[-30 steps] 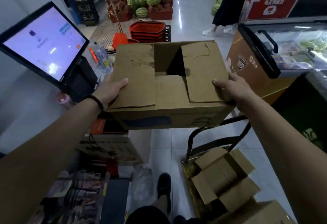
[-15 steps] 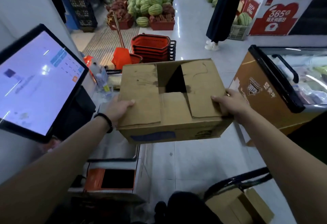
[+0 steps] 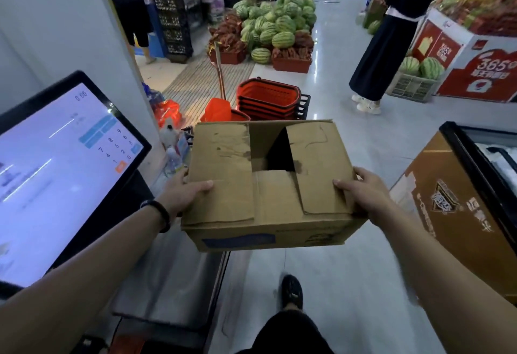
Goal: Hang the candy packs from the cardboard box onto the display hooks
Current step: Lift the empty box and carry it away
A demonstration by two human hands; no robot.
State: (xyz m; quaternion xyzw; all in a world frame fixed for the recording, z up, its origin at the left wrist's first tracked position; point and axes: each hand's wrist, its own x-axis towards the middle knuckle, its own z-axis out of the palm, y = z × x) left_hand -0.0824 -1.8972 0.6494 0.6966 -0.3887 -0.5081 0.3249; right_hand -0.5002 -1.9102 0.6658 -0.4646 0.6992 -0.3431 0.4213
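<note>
Light level: dim, cool indoor cast.
Brightest source: lit touchscreen (image 3: 60, 169), washed out, text smeared.
Glare: pale streaks on the glossy floor (image 3: 335, 96).
Shadow: box (image 3: 268, 183) opening fully black.
Edges: wide-angle bending; forearms stretched, freezer (image 3: 475, 199) slightly blurred.

on the touchscreen (image 3: 64, 174) you read "0.00" and keypad digits 0 to 9. on the red promotional stand (image 3: 486, 74) you read "365". print on the cardboard box (image 3: 268, 185) is illegible.

Bare forearms, black wristband (image 3: 159, 215) on the left, black shoe (image 3: 292, 292), dark trousers (image 3: 288, 334).
</note>
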